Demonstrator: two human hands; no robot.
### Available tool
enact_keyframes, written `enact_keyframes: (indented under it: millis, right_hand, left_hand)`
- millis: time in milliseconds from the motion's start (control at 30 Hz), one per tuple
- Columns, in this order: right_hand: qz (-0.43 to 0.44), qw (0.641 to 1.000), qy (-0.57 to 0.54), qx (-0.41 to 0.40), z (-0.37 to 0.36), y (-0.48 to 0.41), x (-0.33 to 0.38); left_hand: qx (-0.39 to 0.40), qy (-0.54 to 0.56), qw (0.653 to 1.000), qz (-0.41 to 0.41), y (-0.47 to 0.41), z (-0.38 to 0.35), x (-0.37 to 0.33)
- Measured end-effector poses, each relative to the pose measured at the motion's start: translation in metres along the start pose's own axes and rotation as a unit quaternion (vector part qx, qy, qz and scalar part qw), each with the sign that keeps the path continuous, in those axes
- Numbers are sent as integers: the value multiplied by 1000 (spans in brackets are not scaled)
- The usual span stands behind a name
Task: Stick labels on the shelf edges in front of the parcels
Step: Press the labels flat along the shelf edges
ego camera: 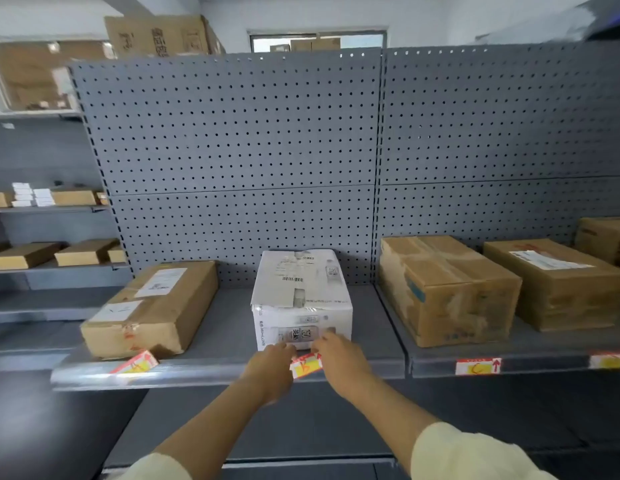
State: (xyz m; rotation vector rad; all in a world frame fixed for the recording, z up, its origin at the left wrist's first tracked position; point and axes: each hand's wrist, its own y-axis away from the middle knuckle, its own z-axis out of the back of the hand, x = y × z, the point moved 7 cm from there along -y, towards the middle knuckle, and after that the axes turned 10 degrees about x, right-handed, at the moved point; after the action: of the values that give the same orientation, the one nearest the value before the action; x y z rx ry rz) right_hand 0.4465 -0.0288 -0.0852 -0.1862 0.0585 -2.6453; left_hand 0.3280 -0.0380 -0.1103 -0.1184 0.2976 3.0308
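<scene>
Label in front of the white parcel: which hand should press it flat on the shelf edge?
Right, probably. Both hands pinch the label, but the right hand lies over its upper edge by the white parcel; the left hand only holds the left end.

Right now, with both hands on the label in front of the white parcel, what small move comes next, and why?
Probably press the label flat onto the shelf edge. The left hand and right hand pinch its ends just below the white parcel, and it looks tilted rather than level. The label by the brown box also sits crooked.
</scene>
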Motion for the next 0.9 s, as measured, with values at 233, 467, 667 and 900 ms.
enact_keyframes:
  millis: [233, 467, 667, 900]
  right_hand:
    - [-31, 999, -11, -13, -3, -6, 3]
    - [-43, 999, -24, -14, -7, -6, -8]
    - [-23, 999, 14, 17, -25, -13, 2]
    - [52, 998, 45, 9, -23, -5, 16]
  left_hand:
    - [-5, -22, 1000, -4, -3, 6, 1]
    - [-3, -57, 998, 8, -3, 4, 3]
    - [-16, -68, 998, -2, -3, 2, 4]
    - [-27, -50, 998, -10, -4, -4, 3]
